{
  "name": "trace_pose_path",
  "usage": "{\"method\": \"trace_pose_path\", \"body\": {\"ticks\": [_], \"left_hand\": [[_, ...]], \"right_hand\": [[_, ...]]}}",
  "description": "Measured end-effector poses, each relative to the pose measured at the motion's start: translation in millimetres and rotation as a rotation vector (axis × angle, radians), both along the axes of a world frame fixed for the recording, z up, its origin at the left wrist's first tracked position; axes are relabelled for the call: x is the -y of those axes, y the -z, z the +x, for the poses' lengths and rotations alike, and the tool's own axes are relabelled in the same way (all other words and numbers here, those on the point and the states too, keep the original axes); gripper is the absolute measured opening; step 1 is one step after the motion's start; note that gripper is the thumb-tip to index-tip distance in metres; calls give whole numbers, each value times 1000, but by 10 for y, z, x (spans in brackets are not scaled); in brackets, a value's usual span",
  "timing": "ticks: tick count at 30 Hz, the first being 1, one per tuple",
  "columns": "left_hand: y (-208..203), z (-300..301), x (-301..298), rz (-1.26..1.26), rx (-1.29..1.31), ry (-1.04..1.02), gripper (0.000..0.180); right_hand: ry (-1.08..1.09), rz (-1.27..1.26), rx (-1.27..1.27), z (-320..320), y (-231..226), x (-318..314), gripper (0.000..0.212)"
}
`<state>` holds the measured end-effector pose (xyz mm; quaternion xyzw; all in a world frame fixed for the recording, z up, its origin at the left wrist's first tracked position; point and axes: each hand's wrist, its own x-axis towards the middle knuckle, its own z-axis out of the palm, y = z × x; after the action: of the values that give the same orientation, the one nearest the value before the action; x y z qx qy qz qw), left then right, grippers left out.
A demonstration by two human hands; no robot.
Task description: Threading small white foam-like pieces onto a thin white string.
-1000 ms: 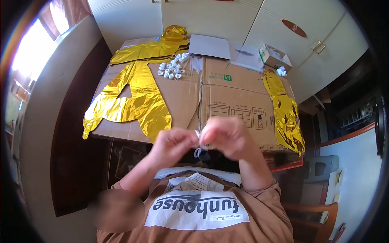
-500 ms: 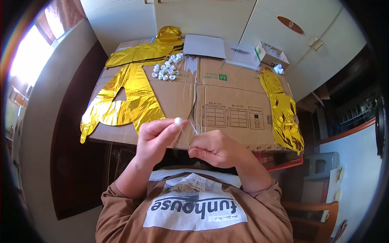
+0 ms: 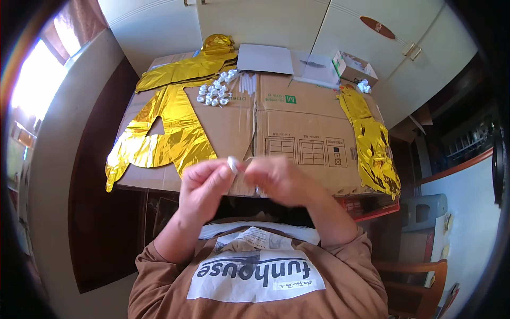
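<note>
Just past the table's front edge, my left hand [image 3: 203,183] pinches a small white roll of ribbon [image 3: 232,165] between thumb and fingers. My right hand [image 3: 276,178] is right beside it, closed and somewhat blurred by motion. A thin strand shows above its fingers. Several similar small white rolls [image 3: 214,91] lie in a loose cluster at the back middle of the cardboard. Flat gold foil balloons lie around: an A-shaped one [image 3: 178,125] at the left and another folded one [image 3: 370,146] along the right edge.
Flattened cardboard [image 3: 308,119] covers the table. More gold foil [image 3: 186,69] lies at the far left. At the back are a grey-white sheet [image 3: 264,59], white sticks [image 3: 248,83], a clear bag [image 3: 314,69] and an open box [image 3: 355,68]. A grey stool [image 3: 425,210] stands at the right.
My right hand has moved up and slightly left, close to my left hand. The strand stretched between the hands is now mostly hidden. My left hand keeps its pinch on the roll.
</note>
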<state>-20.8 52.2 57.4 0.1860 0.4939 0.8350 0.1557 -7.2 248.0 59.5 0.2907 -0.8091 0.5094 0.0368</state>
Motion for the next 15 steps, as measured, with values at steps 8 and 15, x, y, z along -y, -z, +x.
{"method": "trace_pose_path", "body": {"ticks": [8, 15], "left_hand": [[22, 0, -15, 183, 101, 56, 20], [43, 87, -3, -33, 29, 179, 18]], "right_hand": [[3, -16, 74, -13, 17, 14, 14], [68, -122, 45, -211, -140, -121, 13]]}}
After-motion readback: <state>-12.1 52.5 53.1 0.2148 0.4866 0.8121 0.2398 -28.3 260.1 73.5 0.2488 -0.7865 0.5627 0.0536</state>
